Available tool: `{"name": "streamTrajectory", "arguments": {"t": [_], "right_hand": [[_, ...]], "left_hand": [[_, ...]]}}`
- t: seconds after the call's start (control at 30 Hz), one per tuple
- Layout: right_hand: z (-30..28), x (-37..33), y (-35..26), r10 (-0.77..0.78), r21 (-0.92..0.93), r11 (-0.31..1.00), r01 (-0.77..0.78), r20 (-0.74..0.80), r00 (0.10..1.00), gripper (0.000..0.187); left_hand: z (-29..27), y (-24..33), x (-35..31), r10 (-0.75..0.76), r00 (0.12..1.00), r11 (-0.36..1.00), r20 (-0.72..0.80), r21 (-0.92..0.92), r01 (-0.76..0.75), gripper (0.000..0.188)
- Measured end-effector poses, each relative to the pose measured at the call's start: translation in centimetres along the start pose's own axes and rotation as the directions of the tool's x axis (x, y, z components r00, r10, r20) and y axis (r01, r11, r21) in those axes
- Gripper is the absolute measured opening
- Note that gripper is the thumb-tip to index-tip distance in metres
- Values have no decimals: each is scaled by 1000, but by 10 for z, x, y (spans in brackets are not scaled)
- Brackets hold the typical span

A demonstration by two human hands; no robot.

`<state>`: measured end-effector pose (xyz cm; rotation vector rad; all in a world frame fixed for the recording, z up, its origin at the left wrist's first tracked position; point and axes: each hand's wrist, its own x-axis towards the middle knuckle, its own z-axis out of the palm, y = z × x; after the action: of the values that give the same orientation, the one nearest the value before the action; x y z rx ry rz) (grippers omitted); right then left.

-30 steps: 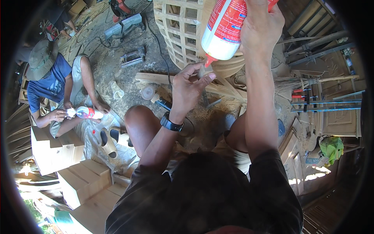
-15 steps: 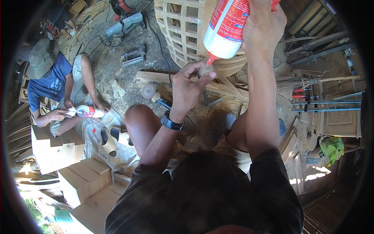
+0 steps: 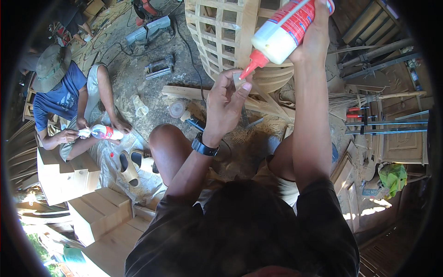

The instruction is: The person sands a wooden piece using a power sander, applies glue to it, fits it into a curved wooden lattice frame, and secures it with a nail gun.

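Observation:
My right hand is wrapped round a red and white glue bottle, tipped with its red nozzle pointing down and to the left. The nozzle's tip meets a small pale wood piece. Thumb and fingers of my left hand pinch that piece; part of it is hidden behind them. Just beyond both hands stands a curved wooden lattice frame, with slats crossing in open squares.
At the left a person in a blue shirt sits holding a plastic bottle. A power tool, a cable and a wooden bar lie on the floor. Wooden blocks stand lower left; clamps are at the right.
The glue bottle has tilted further and swung slightly right at its body, its nozzle moving left and down onto the wood piece. My left hand has barely shifted.

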<state>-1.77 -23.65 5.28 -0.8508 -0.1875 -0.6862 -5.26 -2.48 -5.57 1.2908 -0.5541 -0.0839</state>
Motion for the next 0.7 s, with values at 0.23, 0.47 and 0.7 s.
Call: {"name": "streamTrajectory", "arguments": {"t": [0.23,0.47,0.7], "right_hand": [[-37,-5,30,287,272,932,-240,-147,947,44],[-27,-8,27,308,240,939,-246,-270,912,42],[-39,-6,20,254,247,948,-203,-197,947,38]], "left_hand": [[8,22,4,121,989,989,-89,95,-112,30],[13,53,20,443,892,799,-92,491,-347,20],[-10,65,33,537,794,561,284,583,-588,20]]}}
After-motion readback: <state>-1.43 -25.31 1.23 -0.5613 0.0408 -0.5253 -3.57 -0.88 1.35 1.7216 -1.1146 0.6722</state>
